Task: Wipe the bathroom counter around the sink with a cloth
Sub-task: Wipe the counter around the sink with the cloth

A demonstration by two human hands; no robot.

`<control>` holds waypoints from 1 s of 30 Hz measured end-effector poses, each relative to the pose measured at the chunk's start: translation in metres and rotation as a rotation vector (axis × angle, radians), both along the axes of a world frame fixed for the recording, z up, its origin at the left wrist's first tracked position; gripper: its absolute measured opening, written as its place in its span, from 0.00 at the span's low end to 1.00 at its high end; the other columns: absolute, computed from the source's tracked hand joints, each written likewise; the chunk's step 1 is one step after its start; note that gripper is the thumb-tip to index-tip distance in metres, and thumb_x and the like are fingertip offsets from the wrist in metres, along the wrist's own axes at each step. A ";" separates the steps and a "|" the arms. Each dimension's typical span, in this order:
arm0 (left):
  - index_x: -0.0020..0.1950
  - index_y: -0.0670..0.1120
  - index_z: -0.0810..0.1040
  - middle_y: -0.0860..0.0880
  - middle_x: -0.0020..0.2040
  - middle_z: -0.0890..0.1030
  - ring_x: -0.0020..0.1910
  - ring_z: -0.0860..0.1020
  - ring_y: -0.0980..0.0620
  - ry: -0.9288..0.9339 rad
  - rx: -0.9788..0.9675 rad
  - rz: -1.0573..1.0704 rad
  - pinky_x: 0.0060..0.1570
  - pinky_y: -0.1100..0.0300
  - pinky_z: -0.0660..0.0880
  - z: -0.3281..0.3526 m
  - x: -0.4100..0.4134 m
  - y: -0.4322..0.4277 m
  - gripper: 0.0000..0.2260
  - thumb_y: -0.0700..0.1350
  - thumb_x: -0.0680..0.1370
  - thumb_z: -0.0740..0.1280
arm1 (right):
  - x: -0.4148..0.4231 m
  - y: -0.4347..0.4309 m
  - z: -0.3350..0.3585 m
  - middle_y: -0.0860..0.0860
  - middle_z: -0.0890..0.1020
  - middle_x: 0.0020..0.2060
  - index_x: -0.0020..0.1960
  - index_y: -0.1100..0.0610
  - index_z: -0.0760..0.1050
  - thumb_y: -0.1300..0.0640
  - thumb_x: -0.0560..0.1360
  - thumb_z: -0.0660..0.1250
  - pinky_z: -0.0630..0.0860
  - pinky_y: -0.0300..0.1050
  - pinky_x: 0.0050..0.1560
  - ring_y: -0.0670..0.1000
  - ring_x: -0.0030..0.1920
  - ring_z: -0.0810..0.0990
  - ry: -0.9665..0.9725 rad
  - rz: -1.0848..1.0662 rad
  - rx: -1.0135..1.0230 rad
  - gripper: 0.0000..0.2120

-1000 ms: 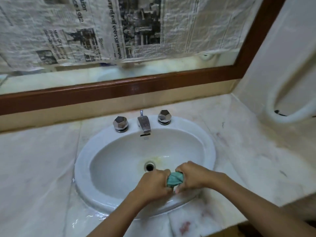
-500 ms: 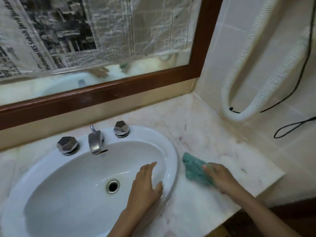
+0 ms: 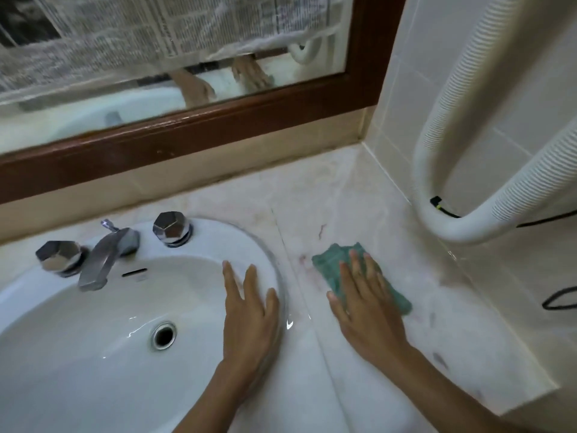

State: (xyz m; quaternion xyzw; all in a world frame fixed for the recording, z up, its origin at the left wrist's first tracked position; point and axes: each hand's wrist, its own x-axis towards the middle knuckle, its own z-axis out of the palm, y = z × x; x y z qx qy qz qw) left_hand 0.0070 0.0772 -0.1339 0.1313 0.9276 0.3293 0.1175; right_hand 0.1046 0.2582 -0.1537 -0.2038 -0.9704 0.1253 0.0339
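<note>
A teal cloth (image 3: 331, 264) lies flat on the pale marble counter (image 3: 359, 195) to the right of the white oval sink (image 3: 78, 323). My right hand (image 3: 365, 304) presses down on the cloth with fingers spread, covering its middle. My left hand (image 3: 249, 314) rests flat and empty on the sink's right rim, fingers apart. Reddish smudges mark the counter just left of the cloth.
A chrome faucet (image 3: 103, 257) with two faceted knobs (image 3: 171, 229) stands at the sink's back. A wood-framed mirror (image 3: 199, 120) partly covered with newspaper runs behind. A white ribbed hose (image 3: 468, 226) loops against the tiled right wall, with a black cable (image 3: 559, 296). The counter ends at front right.
The hands left the sink, where both gripped the bunched cloth. The right hand carried the cloth onto the counter and now lies flat on it; the left rests on the rim.
</note>
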 end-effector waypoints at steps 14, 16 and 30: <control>0.76 0.56 0.58 0.63 0.76 0.31 0.73 0.64 0.50 0.039 -0.108 0.054 0.50 0.54 0.73 0.000 -0.001 0.005 0.28 0.60 0.77 0.56 | -0.179 0.086 -0.002 0.50 0.44 0.78 0.78 0.42 0.45 0.41 0.81 0.43 0.43 0.60 0.75 0.58 0.77 0.46 -0.198 -0.117 -0.054 0.26; 0.76 0.56 0.58 0.63 0.76 0.31 0.74 0.62 0.50 0.049 -0.107 0.051 0.52 0.53 0.73 -0.001 -0.002 0.005 0.28 0.60 0.77 0.56 | -0.194 0.069 -0.001 0.49 0.44 0.78 0.78 0.42 0.44 0.43 0.82 0.43 0.42 0.59 0.74 0.57 0.77 0.45 -0.202 -0.017 -0.078 0.25; 0.75 0.55 0.60 0.63 0.77 0.36 0.67 0.71 0.43 0.072 -0.085 0.047 0.49 0.53 0.70 -0.007 0.000 0.001 0.25 0.59 0.79 0.57 | 0.045 0.060 -0.005 0.51 0.59 0.76 0.76 0.42 0.55 0.47 0.77 0.49 0.60 0.56 0.69 0.57 0.75 0.59 -0.155 0.155 0.066 0.26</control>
